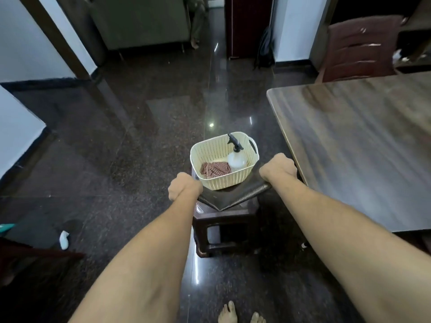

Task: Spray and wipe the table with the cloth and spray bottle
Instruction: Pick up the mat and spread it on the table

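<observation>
Cloth [215, 170] and spray bottle [236, 159] sat in a basket [194, 157] on a hand-held stool [224, 201].
The red-checked cloth lay crumpled on the cream basket's bottom, with the white, black-headed spray bottle upright beside it at the right end. The basket rested on the dark brown plastic stool; the left hand [185, 186] clasped the seat's left edge and the right hand [278, 167] clasped its right edge. The wooden table [361, 148] stood just right of the stool, on a dark polished floor [116, 148].

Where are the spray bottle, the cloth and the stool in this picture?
spray bottle [236, 161]: head view, on its white round body.
cloth [215, 170]: head view, on the middle of its checked folds.
stool [218, 217]: head view, on the brown frame below its seat.
</observation>
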